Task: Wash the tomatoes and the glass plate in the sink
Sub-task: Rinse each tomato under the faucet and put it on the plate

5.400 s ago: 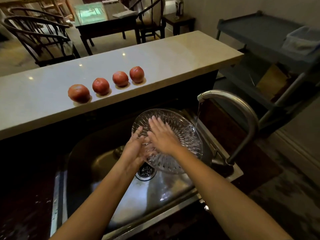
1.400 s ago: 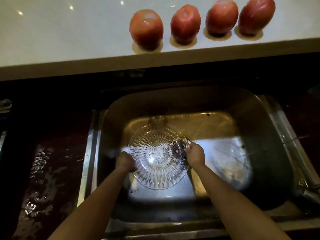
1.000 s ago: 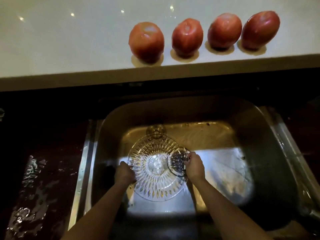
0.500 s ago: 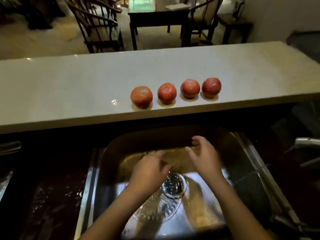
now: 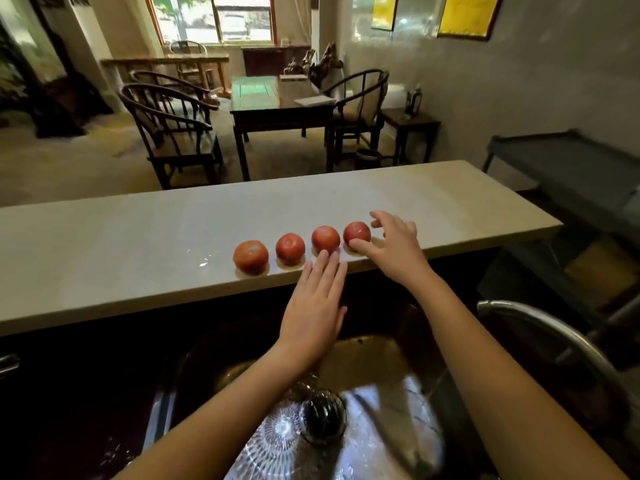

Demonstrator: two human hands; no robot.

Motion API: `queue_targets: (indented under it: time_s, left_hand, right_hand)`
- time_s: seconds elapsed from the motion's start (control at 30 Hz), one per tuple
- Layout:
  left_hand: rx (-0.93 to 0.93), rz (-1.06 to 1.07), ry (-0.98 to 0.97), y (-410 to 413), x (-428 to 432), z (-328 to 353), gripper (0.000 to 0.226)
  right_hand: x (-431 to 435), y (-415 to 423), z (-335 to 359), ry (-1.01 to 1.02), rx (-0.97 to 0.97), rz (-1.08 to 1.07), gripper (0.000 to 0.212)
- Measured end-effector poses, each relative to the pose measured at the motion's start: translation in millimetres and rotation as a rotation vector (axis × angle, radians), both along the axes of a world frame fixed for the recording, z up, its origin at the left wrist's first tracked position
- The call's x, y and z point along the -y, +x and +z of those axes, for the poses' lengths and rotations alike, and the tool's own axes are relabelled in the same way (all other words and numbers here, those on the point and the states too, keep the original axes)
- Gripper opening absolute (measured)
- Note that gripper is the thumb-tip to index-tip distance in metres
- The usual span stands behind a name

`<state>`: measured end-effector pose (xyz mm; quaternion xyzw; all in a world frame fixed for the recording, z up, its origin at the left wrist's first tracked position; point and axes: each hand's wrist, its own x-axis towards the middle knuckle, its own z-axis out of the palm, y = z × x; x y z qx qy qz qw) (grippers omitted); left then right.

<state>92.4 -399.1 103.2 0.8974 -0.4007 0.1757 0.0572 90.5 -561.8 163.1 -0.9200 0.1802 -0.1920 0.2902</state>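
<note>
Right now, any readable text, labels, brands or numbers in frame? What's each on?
None can be read.
Yellow wall panels: no legible writing shows.
Bottle on the side table: any label too small to tell.
Paper on the dark table: too blurred.

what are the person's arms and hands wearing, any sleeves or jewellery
Nothing shows on either. The left hand and right hand are bare, with no gloves, rings, watch or bracelet visible. Both forearms are uncovered up to the frame's edge, no sleeve in view.
</note>
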Motion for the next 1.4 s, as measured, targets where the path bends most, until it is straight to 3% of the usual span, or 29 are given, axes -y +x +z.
queue_targets:
  time_s: [0.17,0.4,0.67,0.8,0.9,1.0,1.1,1.17,1.4]
  left_hand:
    - [0.051,-0.013,0.013,0.4,-3.0,-0.4,0.072]
    - [0.054,-0.032,-0.026,4.1,-6.0,-5.1,0.071]
    - [0.056,-0.017,0.026,5.9,-6.5,-9.2,0.070]
    - [-0.047,-0.002,-0.055,-4.5,5.9,-6.2,0.069]
    - [-0.258,-0.125,-0.218,-26.8,27.9,-2.1,0.064]
    - [-0.790,-0.246,-0.444,-52.6,59.9,-4.3,0.052]
    - [-1.331,-0.216,-0.590,-73.0,95.1,-14.4,0.042]
    - [-1.568,-0.178,-0.663,-82.1,113.7,-23.4,0.037]
    - [-1.681,-0.170,-0.700,-84.1,136.1,-53.2,0.014]
  right_hand:
    - [2.4,5.0,-7.8,0.037,-0.026,0.048,0.056]
    - [-5.1,-6.4,-16.9,0.210,0.158,0.046,0.047]
    - [-11.7,-92.2,-50.9,0.613,0.267,0.012,0.043]
    - [-6.0,-129.7,-70.1,0.721,0.278,-0.064,0.044]
    - [1.5,-150.1,-75.7,0.770,0.295,-0.109,0.046]
    - [10.7,-164.9,-80.6,0.816,0.339,-0.176,0.051]
    - [18.4,-173.2,-89.6,0.823,0.352,-0.214,0.052]
    - [23.3,-176.1,-99.1,0.792,0.347,-0.241,0.052]
    - [30.7,-176.6,-122.1,0.820,0.316,-0.248,0.050]
